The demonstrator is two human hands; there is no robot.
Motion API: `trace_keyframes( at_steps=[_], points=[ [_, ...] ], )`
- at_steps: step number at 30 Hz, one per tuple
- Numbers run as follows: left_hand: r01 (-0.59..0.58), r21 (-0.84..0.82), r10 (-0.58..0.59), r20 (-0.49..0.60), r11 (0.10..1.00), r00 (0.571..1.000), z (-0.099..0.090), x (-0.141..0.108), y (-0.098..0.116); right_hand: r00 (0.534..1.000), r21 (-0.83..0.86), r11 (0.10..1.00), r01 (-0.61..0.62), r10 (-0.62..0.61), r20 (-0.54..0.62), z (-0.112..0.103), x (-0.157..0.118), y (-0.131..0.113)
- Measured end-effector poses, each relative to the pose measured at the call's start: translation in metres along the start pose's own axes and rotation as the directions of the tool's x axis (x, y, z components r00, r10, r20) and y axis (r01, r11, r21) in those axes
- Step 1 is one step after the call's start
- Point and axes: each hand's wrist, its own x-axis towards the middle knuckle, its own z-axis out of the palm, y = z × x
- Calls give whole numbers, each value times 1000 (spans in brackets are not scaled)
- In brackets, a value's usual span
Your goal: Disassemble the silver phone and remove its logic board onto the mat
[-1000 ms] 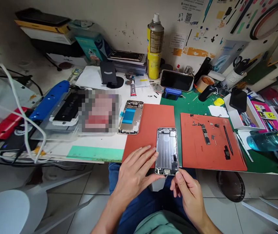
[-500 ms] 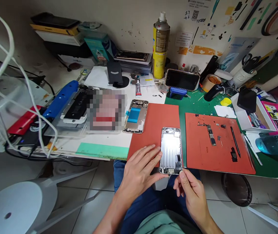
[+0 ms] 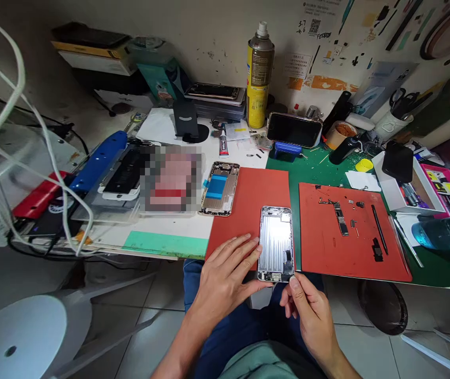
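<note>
An opened phone housing (image 3: 275,239), its bare silver inside facing up, lies near the front edge of the left red mat (image 3: 254,184). My left hand (image 3: 228,271) steadies it, fingertips against its left side and thumb along the bottom edge. At the lower right corner, my right hand (image 3: 307,302) pinches with thumb and forefinger; its other fingers are curled. Whether a small part sits in that pinch is hidden. A second phone housing (image 3: 228,202) with blue tape lies beyond my left hand, partly on the mat.
On the right red mat (image 3: 319,263) lie a logic board (image 3: 341,220), a black pen-like tool (image 3: 379,229) and small parts. A propped phone (image 3: 295,129) and a yellow spray can (image 3: 259,79) stand behind. White cables (image 3: 19,68) hang at left; a water bottle (image 3: 446,232) lies at right.
Both hands and the phone housing keep practically the same position. The whole view has shifted very slightly.
</note>
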Motion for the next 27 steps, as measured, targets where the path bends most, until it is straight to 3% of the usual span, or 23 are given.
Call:
trace_keyframes(
  at_steps=[27],
  points=[
    [4, 12, -4, -1, 1000, 1000, 1, 2, 0, 998, 34, 999, 39, -41, 51, -4, -1, 6]
  ],
)
